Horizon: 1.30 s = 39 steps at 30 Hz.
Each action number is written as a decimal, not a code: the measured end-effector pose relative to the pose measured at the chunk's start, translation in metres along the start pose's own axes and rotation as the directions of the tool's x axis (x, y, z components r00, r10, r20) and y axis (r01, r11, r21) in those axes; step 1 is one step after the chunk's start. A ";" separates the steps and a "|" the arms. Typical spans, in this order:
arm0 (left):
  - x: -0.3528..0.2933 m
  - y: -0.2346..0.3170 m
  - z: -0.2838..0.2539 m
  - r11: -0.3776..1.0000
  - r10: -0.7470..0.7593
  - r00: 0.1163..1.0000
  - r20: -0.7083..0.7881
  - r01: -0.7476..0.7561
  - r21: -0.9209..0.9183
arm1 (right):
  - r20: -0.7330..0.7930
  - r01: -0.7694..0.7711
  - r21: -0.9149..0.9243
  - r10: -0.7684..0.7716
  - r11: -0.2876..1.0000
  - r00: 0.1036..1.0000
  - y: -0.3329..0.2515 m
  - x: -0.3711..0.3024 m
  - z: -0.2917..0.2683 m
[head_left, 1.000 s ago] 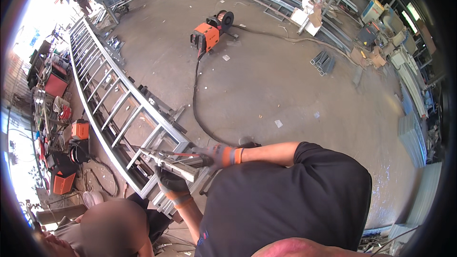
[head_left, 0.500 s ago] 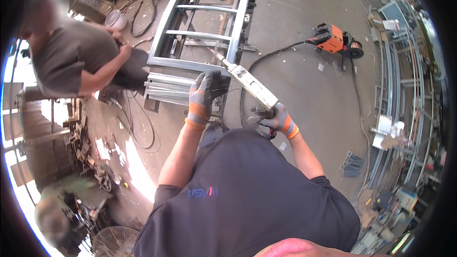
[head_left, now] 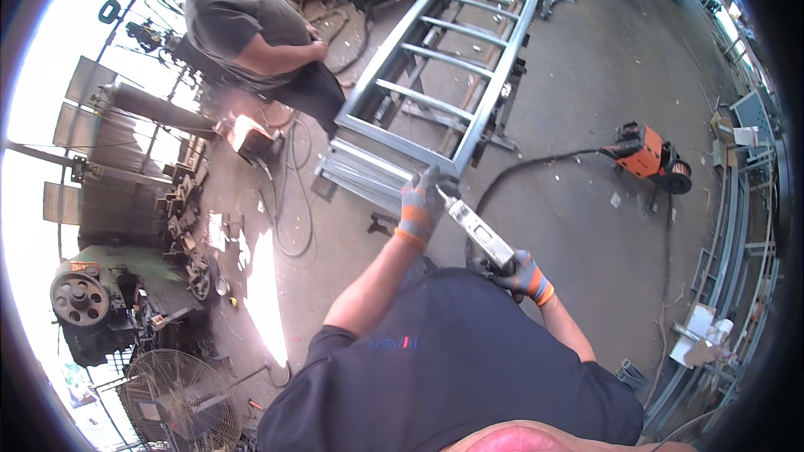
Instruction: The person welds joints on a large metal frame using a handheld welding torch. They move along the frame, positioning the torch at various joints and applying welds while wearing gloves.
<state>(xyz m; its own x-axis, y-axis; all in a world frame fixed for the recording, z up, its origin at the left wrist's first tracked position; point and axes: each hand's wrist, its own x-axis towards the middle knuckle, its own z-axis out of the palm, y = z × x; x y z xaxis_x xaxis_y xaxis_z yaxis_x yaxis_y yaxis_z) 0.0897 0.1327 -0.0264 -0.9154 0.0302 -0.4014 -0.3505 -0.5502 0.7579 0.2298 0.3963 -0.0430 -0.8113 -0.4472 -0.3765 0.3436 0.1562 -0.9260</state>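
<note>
Fingers of the gloved right hand [head_left: 526, 274] wrap the rear of a white cartridge gun [head_left: 482, 234]; the underside is hidden, so how hard they squeeze I can't make out. Left hand [head_left: 421, 205], gloved too, is up at the slim nozzle [head_left: 449, 198], fingers bent near its tip; whether they pinch it or merely sit beside it, the view doesn't settle.

Gun's place: between the two hands, slanting, nozzle forward and leftward, toward the near end of a ladder-like metal frame [head_left: 394, 142]. Metal bars [head_left: 360, 174] lie side by side just off that end.

Handling, as I judge it: let the right hand bear the weight, leaving the left free to guide or clean the tip. Pressure off while fingers are there, or they get smeared. When laying a bead, low angle, steady squeeze, even pace; elbow tucked in. Mind the black hose [head_left: 544, 158] off to the right, and the co-worker [head_left: 251, 29] standing left of the frame.
</note>
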 end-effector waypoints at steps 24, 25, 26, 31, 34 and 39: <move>0.005 0.094 -0.040 0.974 0.112 0.955 0.274 -0.160 0.160 | -0.199 0.263 -0.712 -0.547 0.651 0.813 -0.106 0.066 0.107; 0.004 0.096 -0.036 0.979 0.080 0.957 0.279 -0.128 0.159 | -0.160 0.277 -0.811 -0.650 0.516 0.743 -0.107 0.066 0.107; 0.004 0.097 -0.031 0.985 0.086 0.947 0.309 -0.127 0.117 | -0.159 0.303 -0.782 -0.644 0.545 0.748 -0.108 0.064 0.106; 0.017 0.085 -0.014 0.997 -0.064 0.921 0.385 0.042 0.067 | -0.112 0.374 -0.732 -0.642 0.569 0.759 -0.098 0.065 0.087; 0.036 0.050 -0.011 0.992 -0.093 0.900 0.426 0.048 0.116 | -0.138 0.356 -0.646 -0.562 0.675 0.816 -0.080 0.059 0.062; 0.051 -0.051 -0.008 0.992 -0.127 0.943 0.309 0.114 0.058 | -0.238 0.374 -0.267 -0.437 0.888 0.868 -0.048 0.034 0.001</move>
<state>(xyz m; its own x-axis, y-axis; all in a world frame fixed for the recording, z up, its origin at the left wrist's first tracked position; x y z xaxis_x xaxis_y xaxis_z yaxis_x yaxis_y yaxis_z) 0.0619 0.1561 -0.0897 -0.8796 0.3558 -0.3159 -0.4639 -0.4939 0.7355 0.1865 0.3724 -0.0111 -0.9664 -0.2470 0.0715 -0.1246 0.2066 -0.9705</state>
